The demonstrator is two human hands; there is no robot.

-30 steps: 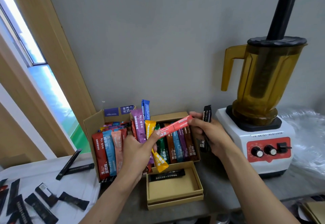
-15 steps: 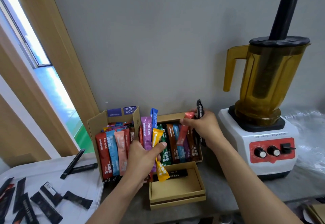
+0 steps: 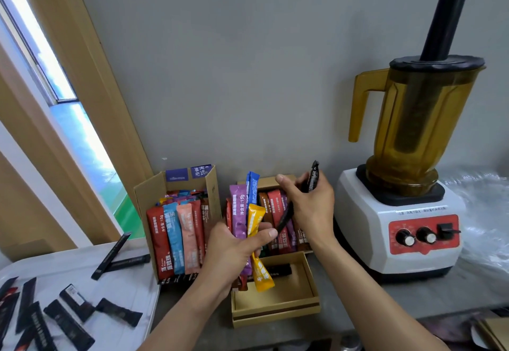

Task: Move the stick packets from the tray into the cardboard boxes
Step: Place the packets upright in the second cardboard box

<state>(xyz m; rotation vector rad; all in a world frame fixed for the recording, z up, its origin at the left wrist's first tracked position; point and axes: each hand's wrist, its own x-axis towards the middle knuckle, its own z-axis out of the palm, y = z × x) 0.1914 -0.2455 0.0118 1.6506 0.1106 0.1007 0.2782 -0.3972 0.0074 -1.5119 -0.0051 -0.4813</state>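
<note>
Fingers (image 3: 264,233) of the left hand (image 3: 231,251) are curled tight round a fan of coloured stick packets (image 3: 239,215), purple, blue and yellow on show, held up just in front of the boxes. The right hand (image 3: 311,210) pinches one black stick packet (image 3: 312,177), tilted, right over the rear kraft box (image 3: 271,181) where other packets stand upright. So I'd say we're mid-placement, sorting what's in hand into the right slots. The left cardboard box (image 3: 148,193) looks pretty full already, and the shallow front box (image 3: 275,315) has just one black packet (image 3: 278,269) lying in it. Plenty of black packets (image 3: 68,320) are scattered on the white tray (image 3: 132,290) off to the left, so this is nowhere near done. Next move, I reckon: pick a box for the black one and slide it in without knocking the standing ones over. That blender (image 3: 407,213) sits close on the right, so watch the elbow.
</note>
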